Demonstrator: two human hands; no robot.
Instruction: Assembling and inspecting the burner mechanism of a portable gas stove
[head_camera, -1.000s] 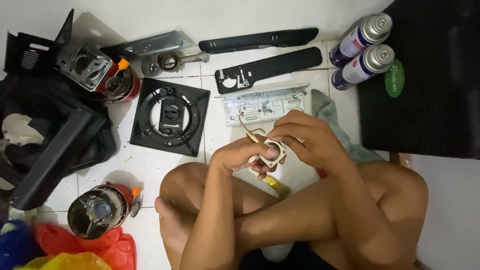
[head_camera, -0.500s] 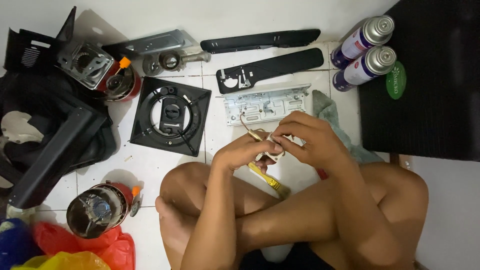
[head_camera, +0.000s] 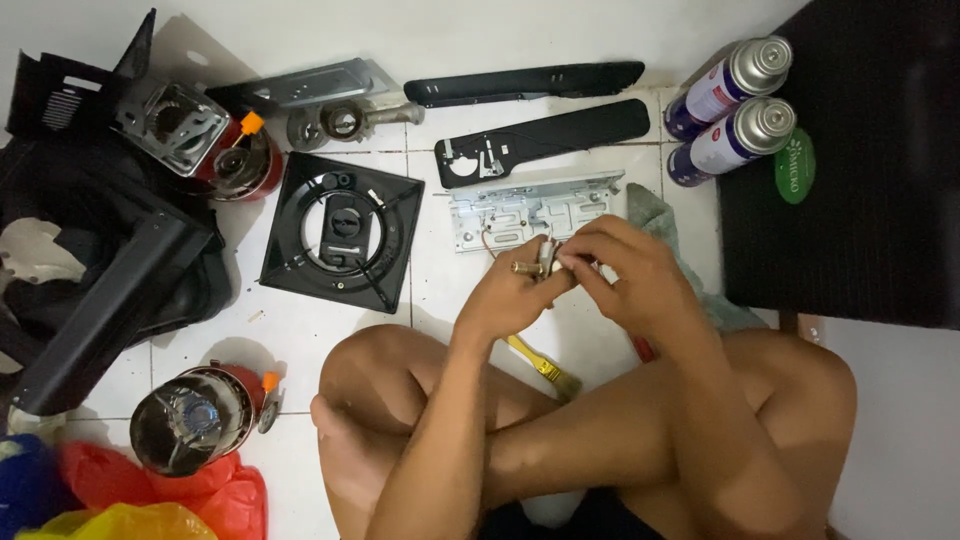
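The person sits cross-legged on the white tile floor (head_camera: 300, 340), and above the knees the left hand (head_camera: 505, 295) and right hand (head_camera: 630, 270) meet, fingers of both pinching a small brass valve (head_camera: 535, 266) between them, held in the air just over a yellow brush (head_camera: 545, 367). Just beyond the hands lies a grey metal plate (head_camera: 500, 210), with a square black burner tray (head_camera: 340, 232) to its left. Farther off lie two black strips (head_camera: 530, 82), two spray cans (head_camera: 735, 110) at the right and a red canister (head_camera: 235, 160) at the left.
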